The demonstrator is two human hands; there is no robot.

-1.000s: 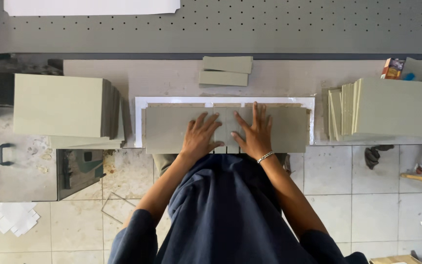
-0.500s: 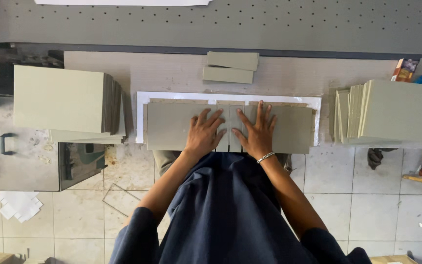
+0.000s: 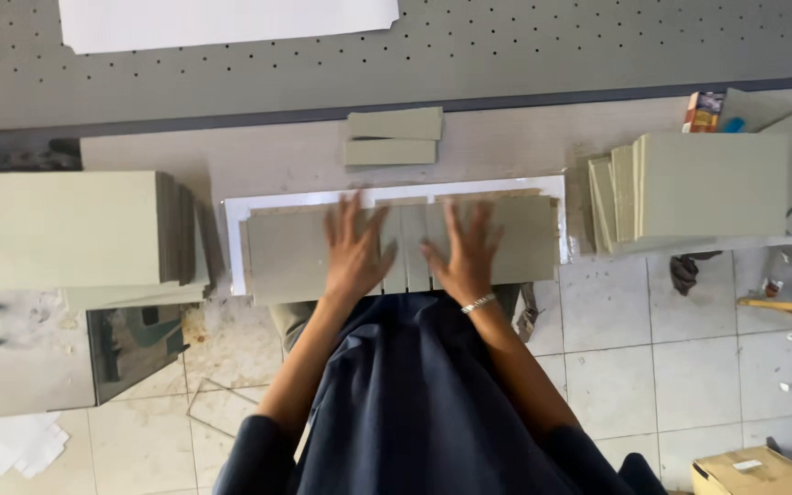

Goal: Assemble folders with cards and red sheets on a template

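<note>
On white sheet [image 3: 396, 195] at table edge: flat grey-green board panels [image 3: 291, 252], matte, rectangular, laid side by side. Left hand [image 3: 357, 252] and right hand [image 3: 466, 257] press flat, fingers splayed wide, gripping nothing. Similar board stacks [image 3: 75, 229] flank.

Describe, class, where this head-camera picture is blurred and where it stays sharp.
Head view: both the left hand and the right hand are smeared by motion blur on the grey boards; the left board stack and floor tiles look sharper under even, soft light.
</note>
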